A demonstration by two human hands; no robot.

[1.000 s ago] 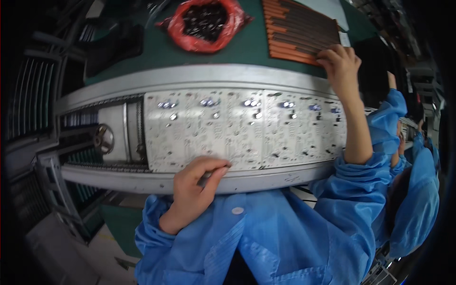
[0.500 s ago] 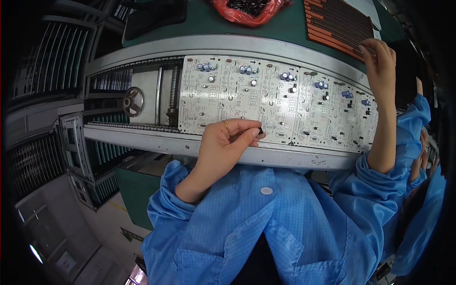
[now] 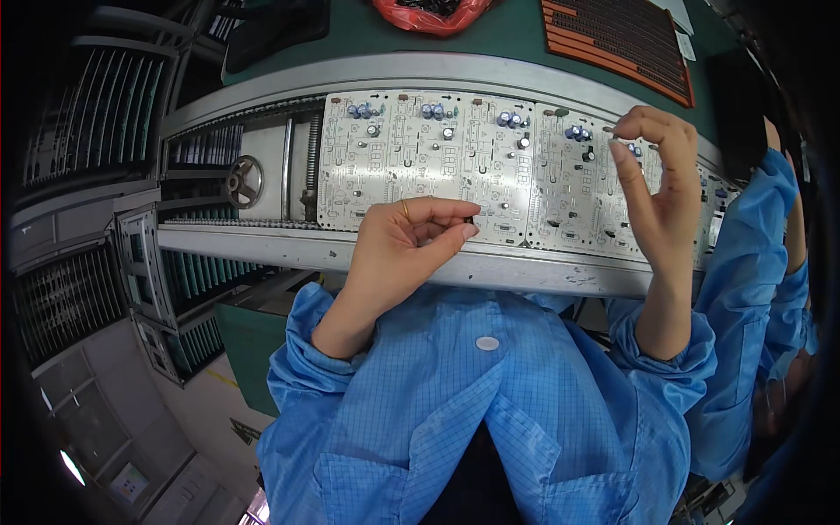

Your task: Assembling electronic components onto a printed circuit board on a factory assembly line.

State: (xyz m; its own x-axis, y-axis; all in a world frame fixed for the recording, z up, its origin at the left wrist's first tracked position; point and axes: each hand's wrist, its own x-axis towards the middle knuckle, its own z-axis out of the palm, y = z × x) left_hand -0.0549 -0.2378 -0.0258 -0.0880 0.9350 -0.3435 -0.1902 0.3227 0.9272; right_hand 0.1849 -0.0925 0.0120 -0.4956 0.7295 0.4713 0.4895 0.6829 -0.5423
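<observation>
Over the front edge of the white circuit boards (image 3: 437,179), my left hand (image 3: 394,249) pinches a small black component (image 3: 470,220) between thumb and forefinger. Most of that part is covered by the fingertips, so its exact kind is unclear. My right hand (image 3: 663,188) hovers above the boards further right. Its thumb and forefinger curl together near the back row of parts; whether something tiny sits between them I cannot make out. Blue capacitors (image 3: 433,111) stand upright in groups along the far part of the boards, with smaller black parts nearer me.
The boards lie in a metal conveyor rail (image 3: 376,242) with a handwheel (image 3: 244,182) at its left end. Behind it are a red plastic bag (image 3: 429,19) of black parts and an orange slotted rack (image 3: 617,48). A co-worker's blue sleeve (image 3: 759,236) is close on the right.
My right hand has come away from the orange rack, toward me and left, over the boards. My left hand keeps its pinch and has shifted slightly. The whole view has shifted a little.
</observation>
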